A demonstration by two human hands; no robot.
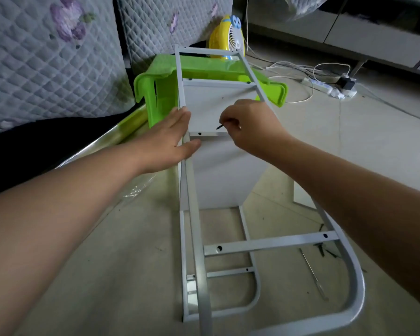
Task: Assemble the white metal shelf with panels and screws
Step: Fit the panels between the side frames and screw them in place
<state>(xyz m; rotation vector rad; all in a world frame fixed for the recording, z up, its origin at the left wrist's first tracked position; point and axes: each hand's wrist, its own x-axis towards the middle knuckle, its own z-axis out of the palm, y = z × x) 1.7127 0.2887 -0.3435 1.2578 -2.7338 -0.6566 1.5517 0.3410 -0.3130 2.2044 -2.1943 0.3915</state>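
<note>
Head view: left hand point(172, 139) flat against shelf frame point(272, 243), right hand point(250, 127) pinching screw point(220, 127)

White shelf frame point(269, 243) — green stool point(155, 93)

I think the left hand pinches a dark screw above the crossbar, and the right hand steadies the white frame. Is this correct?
The hands are swapped. In the head view the right hand pinches the dark screw above the crossbar, and the left hand steadies the white frame.
</note>
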